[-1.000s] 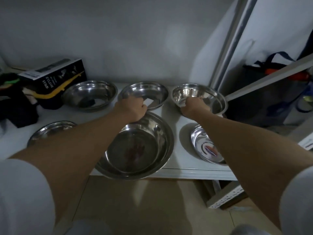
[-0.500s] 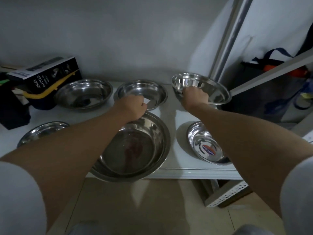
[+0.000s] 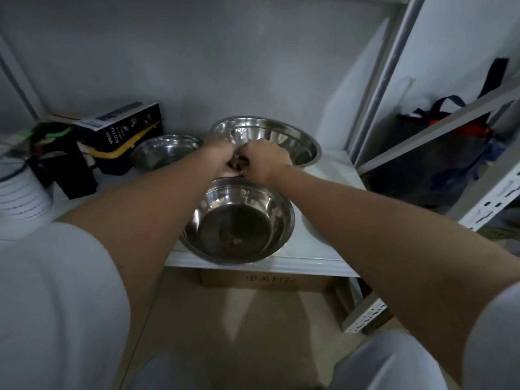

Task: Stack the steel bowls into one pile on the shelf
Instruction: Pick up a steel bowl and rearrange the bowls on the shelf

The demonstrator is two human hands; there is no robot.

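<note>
A deep steel bowl (image 3: 281,136) sits at the back of the white shelf (image 3: 332,175), its near rim gripped by my right hand (image 3: 264,159). My left hand (image 3: 222,153) is closed right beside it, on a bowl rim at the same spot; which bowl it grips I cannot tell, as the hands hide the rim. A big steel bowl (image 3: 239,229) rests at the shelf's front edge, below both hands. Another steel bowl (image 3: 163,150) lies at the back left. My arms hide the other bowls.
A black spray-bottle box (image 3: 123,128) and a black object (image 3: 70,170) stand at the back left, with a white container (image 3: 19,192) at the far left. A metal upright (image 3: 385,74) borders the shelf on the right. A cardboard box (image 3: 267,280) sits under the shelf.
My right hand has carried the right-hand bowl leftwards to the middle of the shelf, where it meets my left hand. The camera has shifted and come closer.
</note>
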